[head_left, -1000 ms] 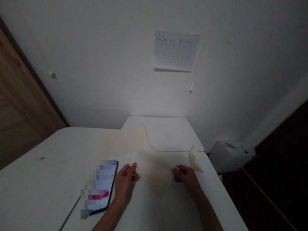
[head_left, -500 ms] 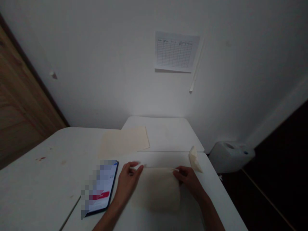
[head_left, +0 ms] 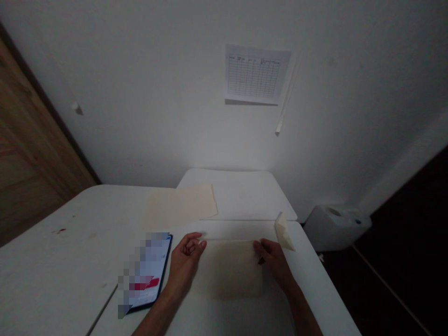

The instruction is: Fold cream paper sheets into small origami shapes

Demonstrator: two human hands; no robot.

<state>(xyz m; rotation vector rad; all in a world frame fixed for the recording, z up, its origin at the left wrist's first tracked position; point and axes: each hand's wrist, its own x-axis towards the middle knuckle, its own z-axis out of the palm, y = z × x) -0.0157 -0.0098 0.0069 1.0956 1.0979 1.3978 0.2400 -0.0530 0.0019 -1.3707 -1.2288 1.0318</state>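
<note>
A cream sheet of paper lies flat on the white table in front of me. My left hand pinches the sheet's far left corner, fingers curled. My right hand rests on the far right corner, fingers closed on its edge. A small folded paper piece stands just beyond my right hand. A second cream sheet lies further back on the table.
A phone with a lit screen lies left of my left hand. A smaller white surface adjoins the table at the wall. A printed chart hangs on the wall. A white container sits on the floor at right.
The sheet was held up and tilted between both hands a second ago; it has since been lowered and now lies flat on the table.
</note>
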